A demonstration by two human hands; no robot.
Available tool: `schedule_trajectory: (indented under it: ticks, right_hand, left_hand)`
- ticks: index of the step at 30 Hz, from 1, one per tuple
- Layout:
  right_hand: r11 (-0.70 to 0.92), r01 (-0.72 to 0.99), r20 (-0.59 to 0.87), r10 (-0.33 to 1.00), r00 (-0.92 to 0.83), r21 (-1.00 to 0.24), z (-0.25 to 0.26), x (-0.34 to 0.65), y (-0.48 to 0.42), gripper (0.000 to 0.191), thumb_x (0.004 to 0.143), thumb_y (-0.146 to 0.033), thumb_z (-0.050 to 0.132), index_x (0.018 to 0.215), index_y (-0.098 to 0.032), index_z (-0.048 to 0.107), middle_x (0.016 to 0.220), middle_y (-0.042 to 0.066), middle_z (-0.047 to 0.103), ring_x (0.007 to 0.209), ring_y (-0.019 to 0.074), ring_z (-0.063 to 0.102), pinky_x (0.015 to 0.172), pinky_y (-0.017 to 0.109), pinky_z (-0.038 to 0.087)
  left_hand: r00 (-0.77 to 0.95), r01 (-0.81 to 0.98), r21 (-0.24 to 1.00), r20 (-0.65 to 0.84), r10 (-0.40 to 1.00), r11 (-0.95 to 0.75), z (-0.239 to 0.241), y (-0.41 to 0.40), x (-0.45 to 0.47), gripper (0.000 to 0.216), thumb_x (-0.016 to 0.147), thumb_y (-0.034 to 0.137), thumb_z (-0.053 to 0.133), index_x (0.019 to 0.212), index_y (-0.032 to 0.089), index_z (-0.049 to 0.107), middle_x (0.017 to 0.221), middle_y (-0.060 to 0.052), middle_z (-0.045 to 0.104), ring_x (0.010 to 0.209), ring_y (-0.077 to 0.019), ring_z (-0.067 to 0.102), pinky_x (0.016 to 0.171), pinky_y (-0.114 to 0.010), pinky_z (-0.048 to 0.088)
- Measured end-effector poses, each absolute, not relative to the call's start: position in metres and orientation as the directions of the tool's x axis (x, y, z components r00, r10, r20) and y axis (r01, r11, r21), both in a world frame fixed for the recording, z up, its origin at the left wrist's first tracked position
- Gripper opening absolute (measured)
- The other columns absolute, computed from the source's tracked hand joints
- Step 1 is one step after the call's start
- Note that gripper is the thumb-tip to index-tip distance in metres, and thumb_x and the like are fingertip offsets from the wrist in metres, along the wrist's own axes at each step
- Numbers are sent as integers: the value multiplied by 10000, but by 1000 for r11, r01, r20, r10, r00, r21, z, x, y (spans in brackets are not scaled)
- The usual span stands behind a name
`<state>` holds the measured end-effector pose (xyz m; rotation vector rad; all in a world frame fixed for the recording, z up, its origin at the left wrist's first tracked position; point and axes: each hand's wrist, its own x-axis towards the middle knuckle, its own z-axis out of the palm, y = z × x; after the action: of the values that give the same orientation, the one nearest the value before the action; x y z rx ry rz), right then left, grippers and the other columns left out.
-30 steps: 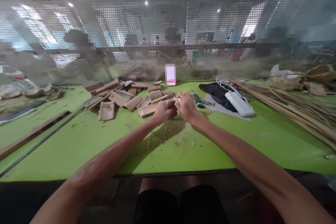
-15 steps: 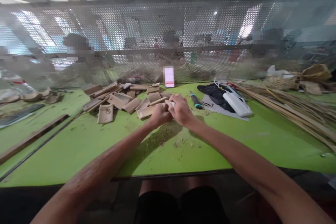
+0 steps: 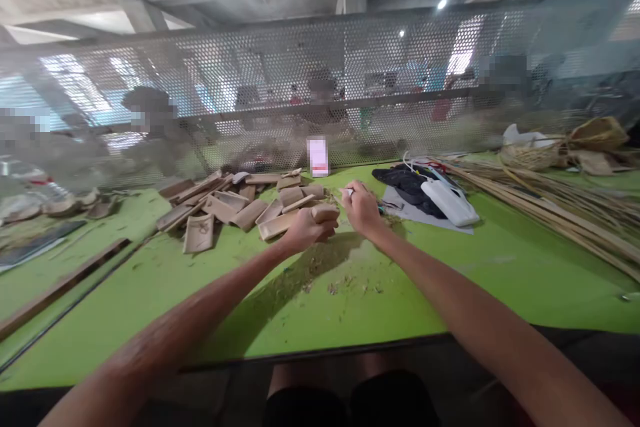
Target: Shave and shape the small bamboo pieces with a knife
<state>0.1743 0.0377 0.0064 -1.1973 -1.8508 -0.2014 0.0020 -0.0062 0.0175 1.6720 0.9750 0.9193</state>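
My left hand (image 3: 307, 227) is closed around a short tan bamboo piece (image 3: 325, 212), held just above the green table (image 3: 150, 280). My right hand (image 3: 361, 208) is a little to its right, fingers pinched on a small white-tipped tool (image 3: 347, 192) that I cannot make out well. The two hands are slightly apart. A pile of similar curved bamboo pieces (image 3: 235, 203) lies just behind and left of my left hand. Fine shavings (image 3: 345, 285) are scattered on the table below my hands.
A phone (image 3: 318, 156) stands against the perforated metal screen (image 3: 320, 80). A white power bank (image 3: 450, 202) on dark cloth (image 3: 407, 180) lies to the right, then long bamboo strips (image 3: 560, 210) and baskets (image 3: 597, 135). A wooden slat (image 3: 60, 287) lies left. People sit behind the screen.
My hands were pressed together over the bamboo piece; now the right hand has drawn away to the right with the tool. The view has tilted upward slightly.
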Motion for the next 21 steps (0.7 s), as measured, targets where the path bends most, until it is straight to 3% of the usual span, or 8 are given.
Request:
schedule_trajectory:
  ticks: [8,14,18,21]
  right_hand:
    - [624,665,745,650,-150,-411,5,177,33,391,1028,-370,345,908,-189,670,1011,109,656,930,210,634,865,322,460]
    - [646,558,734,672,-93,-521,7,175,27,292,998,-365,386,976,-209,631,1047,122,672,997,244,642,901,377,483]
    - [608,529,706,708,-24,-592,4,180,32,265,974,-382,407,1018,-202,596,1019,113,682,919,226,639,869,372,486]
    - [598,517,692,722,-16,-612,4,181,33,271,965,-397,404,1005,-197,583,986,114,681,871,223,639,849,373,483]
  left_hand:
    - [384,105,962,195,902,-252,-3,4,-5,351,779,432,735,963,133,732,856,-92,730,729,-186,696,631,-292,567]
    - [250,136,919,330,910,-371,7,3,-10,330,825,419,682,1003,141,702,854,-77,689,718,-174,652,601,-268,522]
    - [211,291,829,431,877,-477,7,10,-16,461,797,349,694,1206,162,592,1156,-112,643,1026,-233,632,856,-342,532]
    - [239,423,740,465,852,-523,6,12,-17,599,744,325,743,1273,158,517,1297,-142,575,1217,-278,543,1048,-407,438]
